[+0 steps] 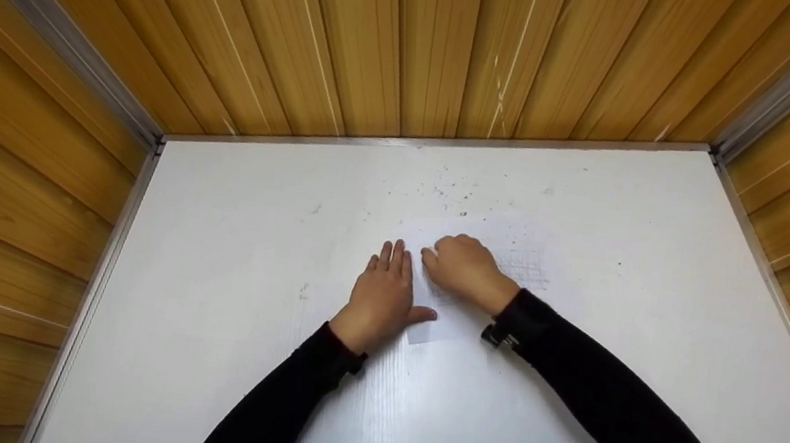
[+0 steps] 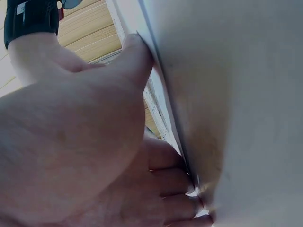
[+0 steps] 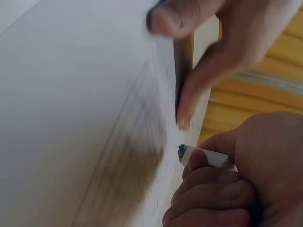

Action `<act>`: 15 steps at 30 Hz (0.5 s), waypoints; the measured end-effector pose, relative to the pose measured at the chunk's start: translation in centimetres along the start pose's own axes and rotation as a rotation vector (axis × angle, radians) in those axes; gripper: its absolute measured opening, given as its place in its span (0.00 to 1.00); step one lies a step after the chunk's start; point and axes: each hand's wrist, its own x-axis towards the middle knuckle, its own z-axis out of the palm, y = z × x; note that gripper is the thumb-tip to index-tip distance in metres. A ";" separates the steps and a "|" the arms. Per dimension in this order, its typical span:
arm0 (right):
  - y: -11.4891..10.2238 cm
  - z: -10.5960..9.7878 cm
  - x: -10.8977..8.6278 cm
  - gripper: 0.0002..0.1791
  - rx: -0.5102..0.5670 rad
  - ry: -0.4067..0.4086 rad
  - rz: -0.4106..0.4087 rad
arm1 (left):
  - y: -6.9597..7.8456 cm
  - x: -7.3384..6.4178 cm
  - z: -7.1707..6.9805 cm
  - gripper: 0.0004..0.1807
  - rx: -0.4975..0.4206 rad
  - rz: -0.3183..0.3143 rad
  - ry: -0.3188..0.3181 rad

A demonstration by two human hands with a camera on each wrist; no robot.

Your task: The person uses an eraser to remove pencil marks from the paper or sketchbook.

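**Both hands on paper mid-worktop, panelled walls on three sides**

Paper (image 1: 457, 327) sits around the middle of the worktop (image 1: 233, 226), well apart from the left and right edges, nearer the far one. Metal trim (image 1: 381, 141) runs along the far edge; wood-look panels (image 1: 355, 41) rise behind it, more at left and right. Near edge is out of frame. Worktop runs out wide either side of the paper, so lateral room is good; far side is tighter. Dark crumbs (image 1: 450, 196) are scattered between paper and far trim. Pencil grid (image 1: 526, 268) shows on the paper, right of the right hand.

Left hand (image 1: 381, 293): laid along the paper's left edge, fingers straight and pointing to the far edge, thumb out to the right on the sheet. Grasping nothing.

Right hand (image 1: 467, 269): over the paper, just beside the left fingertips, fingers curled, pinching a white eraser (image 3: 210, 157), dark smudged end sticking out. Forearm angles in from lower right, black sleeve (image 1: 591, 378).
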 end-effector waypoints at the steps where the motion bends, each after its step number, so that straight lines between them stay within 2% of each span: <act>1: -0.1 0.3 0.1 0.30 -0.015 0.000 -0.006 | 0.0 0.0 0.0 0.66 -0.004 0.005 0.005; 3: 0.3 0.6 0.2 0.29 -0.034 0.011 -0.011 | 0.0 0.0 0.0 0.66 -0.006 0.008 0.017; 6: 2.5 0.0 -0.2 0.30 -0.032 0.035 -0.002 | 0.0 0.1 0.1 0.66 0.014 -0.001 0.018; 9: 6.1 -1.6 -1.1 0.32 0.002 0.034 0.042 | -0.1 0.0 0.1 0.66 0.036 -0.012 -0.003; 12: 10.1 -3.4 -2.5 0.34 0.026 0.018 0.121 | 0.0 -0.1 0.1 0.67 0.027 -0.013 -0.022; 15: 12.8 -4.6 -3.5 0.35 0.025 0.005 0.182 | 0.0 -0.1 0.1 0.67 0.015 -0.011 -0.025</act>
